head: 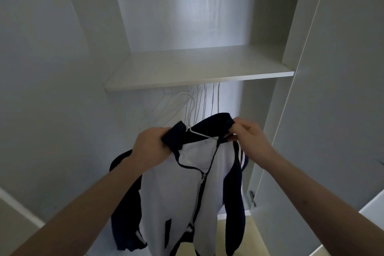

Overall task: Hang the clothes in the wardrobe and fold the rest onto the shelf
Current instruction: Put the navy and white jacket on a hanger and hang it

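A white zip jacket [182,191] with a navy collar and navy sleeves hangs in front of the open wardrobe, below the shelf [197,66]. A white hanger [199,133] sits inside its collar, its hook rising behind the fabric. My left hand [152,144] grips the left end of the navy collar. My right hand [248,133] pinches the right end of the collar. The zip is partly undone at the top.
Several bare white wire hangers [205,100] hang under the shelf, just behind the jacket. The wardrobe doors [342,89] stand open on both sides, with hinges at the top corners. A strip of yellowish floor [252,237] shows at the bottom right.
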`<state>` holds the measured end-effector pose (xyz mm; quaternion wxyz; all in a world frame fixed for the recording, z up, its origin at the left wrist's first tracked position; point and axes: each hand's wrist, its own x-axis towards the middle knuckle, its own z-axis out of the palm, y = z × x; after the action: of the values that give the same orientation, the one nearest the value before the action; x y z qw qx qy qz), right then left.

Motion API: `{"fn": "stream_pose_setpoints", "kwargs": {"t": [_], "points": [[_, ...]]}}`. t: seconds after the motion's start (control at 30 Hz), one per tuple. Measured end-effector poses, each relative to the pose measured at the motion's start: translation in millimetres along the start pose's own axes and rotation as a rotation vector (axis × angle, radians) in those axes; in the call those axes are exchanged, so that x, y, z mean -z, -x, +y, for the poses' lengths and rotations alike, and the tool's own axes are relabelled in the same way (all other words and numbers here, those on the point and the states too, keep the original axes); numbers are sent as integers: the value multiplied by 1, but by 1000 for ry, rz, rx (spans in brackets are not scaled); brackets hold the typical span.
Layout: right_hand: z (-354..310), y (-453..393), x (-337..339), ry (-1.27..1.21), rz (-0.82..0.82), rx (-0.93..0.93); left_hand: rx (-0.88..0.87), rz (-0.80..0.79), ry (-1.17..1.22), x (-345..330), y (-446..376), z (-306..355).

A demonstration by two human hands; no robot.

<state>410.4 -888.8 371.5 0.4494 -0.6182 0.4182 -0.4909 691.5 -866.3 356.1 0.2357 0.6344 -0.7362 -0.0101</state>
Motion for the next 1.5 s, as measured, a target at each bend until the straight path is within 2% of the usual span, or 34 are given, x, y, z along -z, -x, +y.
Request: {"fn": "stream_pose_setpoints", "kwargs": {"t": [0.07,0.23,0.3,0.4,0.47,0.53,0.6,0.63,0.77,0.93,1.1,1.33,1.4,1.5], "points": [[-4,2,-17,112,-98,85,26,20,109,-4,0,7],[9,13,-52,424,-461,206,94,12,287,-6,-6,23],[14,10,-53,519,-531,235,65,-22,319,-7,-5,27],[14,8,-38,575,-586,283,132,14,386,-10,-3,23],[11,9,-22,517,-521,289,147,58,430,-10,-4,17],[12,5,-3,486,-321,308,135,64,474,-9,-7,11],[18,-2,16,581,-125,310,116,77,492,-7,-11,7],[21,-4,23,655,-88,278,110,85,486,-7,-13,6],[36,-7,39,746,-184,89,99,89,516,-7,-21,7],[33,-8,35,743,-200,122,80,54,563,-12,-27,11],[21,-11,15,709,-279,135,33,-54,597,-18,-33,26],[31,-9,4,641,-287,52,13,-219,631,-37,-34,33],[37,-7,5,598,-237,15,18,-189,562,-38,-38,35],[43,-3,8,511,-161,-68,50,-20,484,-39,-40,44]]}}
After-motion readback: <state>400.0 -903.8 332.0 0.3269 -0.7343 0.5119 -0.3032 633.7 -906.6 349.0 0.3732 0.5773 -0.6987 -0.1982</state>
